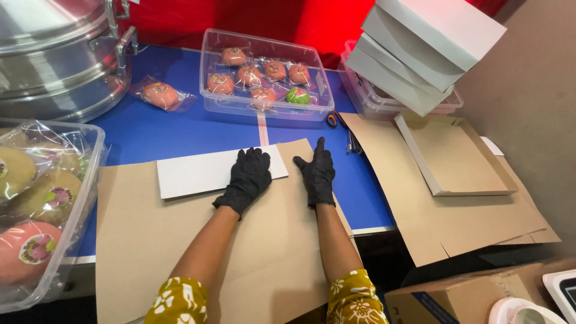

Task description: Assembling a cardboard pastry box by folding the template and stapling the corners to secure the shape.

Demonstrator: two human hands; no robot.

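Blue counter (180, 129) carrying flat brown cardboard (180, 240).
I see my left hand (246, 178) flat on the white folded box (198, 172); my right hand (316, 173) lies open beside it, touching only cardboard.

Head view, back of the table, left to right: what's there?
Metal steamer pot → single wrapped pink bun → clear tub of wrapped buns → scissors → stack of white boxes.
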